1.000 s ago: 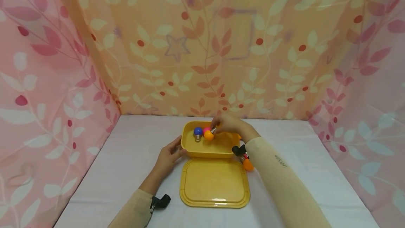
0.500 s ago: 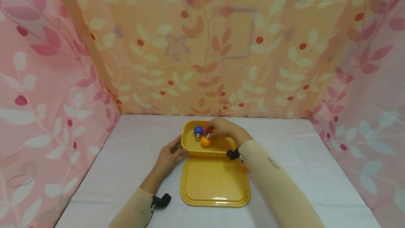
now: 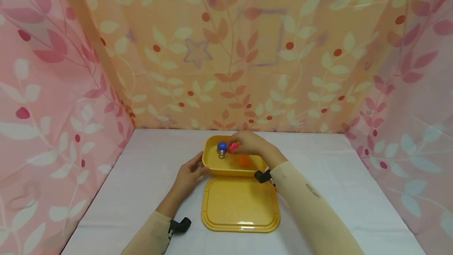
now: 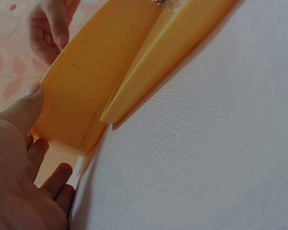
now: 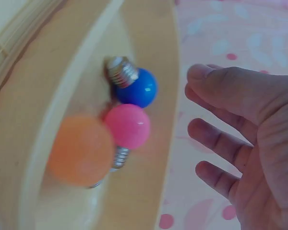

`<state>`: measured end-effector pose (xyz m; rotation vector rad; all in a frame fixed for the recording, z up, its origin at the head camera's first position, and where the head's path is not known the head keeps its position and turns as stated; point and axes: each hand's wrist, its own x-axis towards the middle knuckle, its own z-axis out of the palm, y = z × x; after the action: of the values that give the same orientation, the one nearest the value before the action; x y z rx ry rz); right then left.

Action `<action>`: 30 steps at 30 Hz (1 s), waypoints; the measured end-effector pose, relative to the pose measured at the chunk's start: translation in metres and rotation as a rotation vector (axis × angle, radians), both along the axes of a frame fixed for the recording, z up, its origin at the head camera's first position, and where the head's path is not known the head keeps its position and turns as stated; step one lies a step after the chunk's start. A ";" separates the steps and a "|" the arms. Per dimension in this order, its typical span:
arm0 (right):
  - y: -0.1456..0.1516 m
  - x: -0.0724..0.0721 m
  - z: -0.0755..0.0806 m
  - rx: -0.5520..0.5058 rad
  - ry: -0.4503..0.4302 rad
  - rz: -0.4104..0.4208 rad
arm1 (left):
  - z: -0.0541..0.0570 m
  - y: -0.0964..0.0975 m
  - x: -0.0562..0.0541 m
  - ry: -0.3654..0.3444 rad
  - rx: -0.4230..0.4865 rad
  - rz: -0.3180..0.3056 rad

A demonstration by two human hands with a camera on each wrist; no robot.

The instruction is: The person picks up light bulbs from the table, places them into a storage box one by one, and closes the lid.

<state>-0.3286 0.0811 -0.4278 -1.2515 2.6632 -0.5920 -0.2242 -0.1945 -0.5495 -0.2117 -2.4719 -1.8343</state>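
A yellow plastic box stands on the table, its lid lying flat in front of it. My left hand holds the box's left front corner, thumb at the rim and fingers bent loosely round the side. Over the box's far wall is my right hand, fingers apart and loosely bent, holding nothing in the right wrist view. Inside lie a blue bulb, a pink bulb touching it, and a blurred orange bulb nearer the front wall. Their bases are metal screw threads.
A white cloth covers the table. Patterned curtains close it in behind and at both sides. My right forearm crosses the area right of the box and lid, hiding part of it.
The orange bulb has left my right fingers and shifted to the right inside the box, toward the front. My right hand has moved slightly left. The left hand, box and lid have stayed put.
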 end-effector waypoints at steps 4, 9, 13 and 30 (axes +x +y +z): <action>0.010 0.015 0.010 -0.097 0.036 -0.052 | -0.002 0.001 -0.001 -0.002 0.003 -0.013; 0.022 0.036 0.021 -0.180 0.097 -0.118 | -0.001 0.000 -0.001 -0.004 -0.003 -0.009; 0.028 0.048 0.030 -0.237 0.145 -0.123 | 0.000 -0.002 -0.001 -0.001 -0.001 0.000; 0.059 0.081 0.027 -0.439 0.213 -0.139 | 0.021 0.005 0.011 -0.015 0.019 -0.011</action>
<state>-0.2475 0.1398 -0.4012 -1.2954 2.9160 -1.1790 -0.2129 -0.1890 -0.5286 -0.2121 -2.4673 -1.8701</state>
